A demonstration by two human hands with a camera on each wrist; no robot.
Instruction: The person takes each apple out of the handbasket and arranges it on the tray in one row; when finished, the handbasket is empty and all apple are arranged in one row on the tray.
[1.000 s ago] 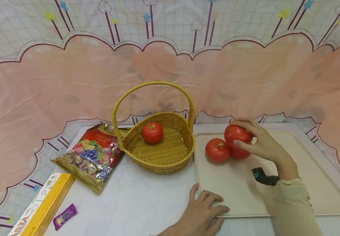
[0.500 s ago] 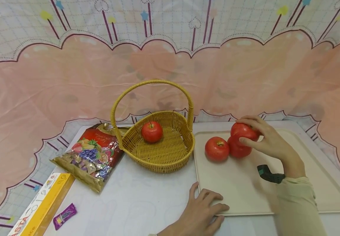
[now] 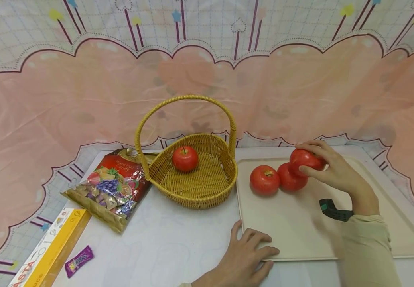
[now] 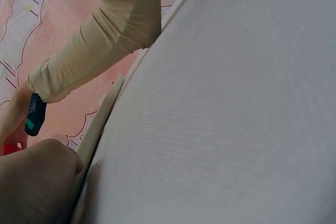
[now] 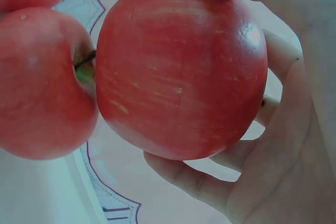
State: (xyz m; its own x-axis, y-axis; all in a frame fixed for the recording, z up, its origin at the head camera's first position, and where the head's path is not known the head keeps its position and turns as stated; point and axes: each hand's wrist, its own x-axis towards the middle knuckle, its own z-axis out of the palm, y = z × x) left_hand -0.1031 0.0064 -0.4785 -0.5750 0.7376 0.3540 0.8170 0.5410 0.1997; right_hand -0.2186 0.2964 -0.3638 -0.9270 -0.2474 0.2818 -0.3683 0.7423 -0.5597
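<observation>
My right hand (image 3: 340,173) holds a red apple (image 3: 305,159) between thumb and fingers, over the left half of the beige tray (image 3: 336,235). In the right wrist view this held apple (image 5: 181,72) overlaps a second apple (image 5: 42,87) with a stem. That second apple (image 3: 291,178) and a third apple (image 3: 265,180) sit side by side on the tray. At the tray's front left corner rests my left hand (image 3: 246,255), its fingers spread and slightly bent on the rim. The left wrist view shows part of that hand (image 4: 39,177) beside the tray edge.
Left of the tray stands a yellow wicker basket (image 3: 200,203) with a tall handle and one apple (image 3: 185,159) inside. Farther left lie a mixed fruit candy bag (image 3: 115,187), a yellow and white pasta box (image 3: 54,251) and a purple wrapped candy (image 3: 79,261).
My right hand has shifted to the right with the held apple, exposing more of the apple beneath it. The left hand has stayed on the tray corner.
</observation>
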